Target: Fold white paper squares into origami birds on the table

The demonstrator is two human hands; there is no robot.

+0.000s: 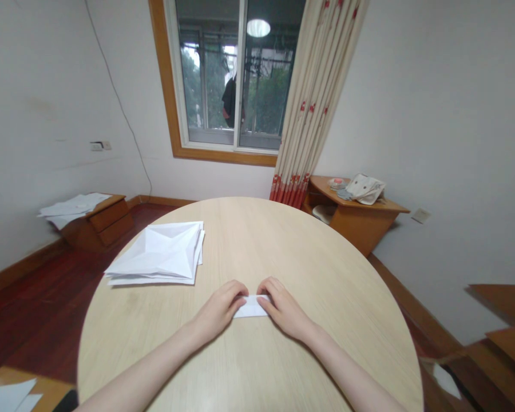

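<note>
A small folded white paper [251, 307] lies on the round light wood table [257, 240], near its middle. My left hand [220, 309] grips the paper's left end, thumb on the near side and fingers curled over the far edge. At the right end my right hand [286, 308] holds it the same way, fingertips bent over the top. The middle strip of the paper shows between the two hands. A stack of creased white paper sheets [161, 252] rests at the table's left side.
Behind the table on the right, a corner cabinet [369, 220] carries a white bag [366, 189]. A low drawer unit [107, 220] with papers on top stands at the left wall. More papers [11, 396] show at the bottom left corner.
</note>
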